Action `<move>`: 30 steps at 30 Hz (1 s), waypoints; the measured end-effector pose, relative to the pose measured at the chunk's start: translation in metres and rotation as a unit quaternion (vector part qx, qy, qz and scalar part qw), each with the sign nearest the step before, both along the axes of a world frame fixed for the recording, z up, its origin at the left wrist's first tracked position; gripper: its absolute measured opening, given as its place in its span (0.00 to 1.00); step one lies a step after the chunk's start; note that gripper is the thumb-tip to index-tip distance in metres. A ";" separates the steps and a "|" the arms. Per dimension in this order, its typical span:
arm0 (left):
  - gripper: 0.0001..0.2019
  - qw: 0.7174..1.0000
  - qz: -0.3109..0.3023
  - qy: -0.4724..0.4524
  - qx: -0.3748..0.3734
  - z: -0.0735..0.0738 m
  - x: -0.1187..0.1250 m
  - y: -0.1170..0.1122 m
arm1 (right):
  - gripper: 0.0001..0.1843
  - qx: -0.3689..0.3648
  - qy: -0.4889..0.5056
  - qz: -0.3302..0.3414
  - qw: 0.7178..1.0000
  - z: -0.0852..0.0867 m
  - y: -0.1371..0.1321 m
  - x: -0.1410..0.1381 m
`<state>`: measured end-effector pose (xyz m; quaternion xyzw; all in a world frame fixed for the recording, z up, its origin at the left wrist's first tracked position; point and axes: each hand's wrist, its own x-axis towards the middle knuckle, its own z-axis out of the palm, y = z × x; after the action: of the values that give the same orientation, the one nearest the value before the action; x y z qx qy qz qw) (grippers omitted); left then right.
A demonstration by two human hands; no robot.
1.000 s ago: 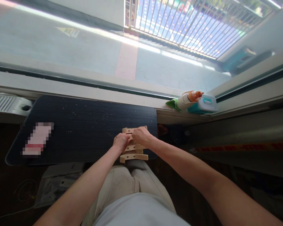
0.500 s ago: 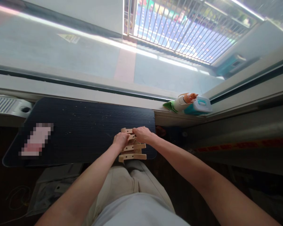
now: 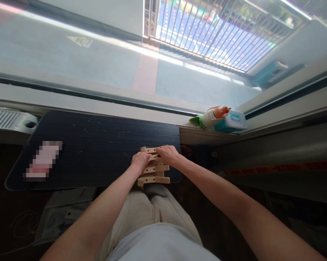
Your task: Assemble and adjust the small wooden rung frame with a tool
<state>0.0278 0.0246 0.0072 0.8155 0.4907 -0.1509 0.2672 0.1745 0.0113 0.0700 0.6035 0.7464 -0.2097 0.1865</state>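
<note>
A small pale wooden frame [image 3: 155, 175] made of several crosswise slats lies at the near right edge of a black table [image 3: 92, 145]. My left hand [image 3: 140, 161] is closed over the frame's left side, knuckles up. On the upper slats rests my right hand [image 3: 167, 155], fingers curled and pressing on the wood. What the fingertips of either hand pinch is hidden. Both forearms reach in from the bottom of the view.
A spray bottle with an orange nozzle [image 3: 213, 114], a teal box [image 3: 232, 121] and a green cloth [image 3: 197, 121] sit on the window ledge at right. A blurred pink item [image 3: 43, 160] lies on the table's left. A white heater [image 3: 8, 121] stands far left. A plastic bag [image 3: 65, 212] lies on the floor.
Both hands stay on the wooden frame with only slight shifts; the camera has wobbled a little.
</note>
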 end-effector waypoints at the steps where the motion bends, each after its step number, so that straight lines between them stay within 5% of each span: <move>1: 0.12 1.000 -0.001 0.002 0.001 0.000 0.000 0.000 | 0.12 0.009 0.010 0.035 0.999 0.002 -0.001 -0.002; 4: 0.12 1.000 -0.010 0.000 0.009 0.000 0.000 0.000 | 0.12 0.018 0.014 0.045 0.999 0.002 -0.002 -0.006; 9: 0.13 1.000 -0.015 0.004 0.002 0.000 0.000 0.002 | 0.17 -0.008 -0.034 -0.099 0.995 -0.002 0.002 0.000; 15: 0.12 1.000 -0.014 0.006 -0.002 0.001 0.000 0.002 | 0.12 0.004 0.012 0.017 1.000 0.006 0.002 0.007; 21: 0.12 1.000 -0.018 0.004 0.013 0.001 -0.001 0.000 | 0.18 -0.002 -0.023 -0.069 0.997 0.011 0.000 -0.001; 30: 0.22 0.999 0.015 -0.025 0.027 0.003 -0.008 -0.003 | 0.16 0.023 0.061 -0.011 0.998 0.014 -0.009 -0.014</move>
<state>0.0193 0.0218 0.0105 0.8184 0.4999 -0.1134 0.2596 0.1605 0.0020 0.0841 0.6015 0.7544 -0.2313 0.1246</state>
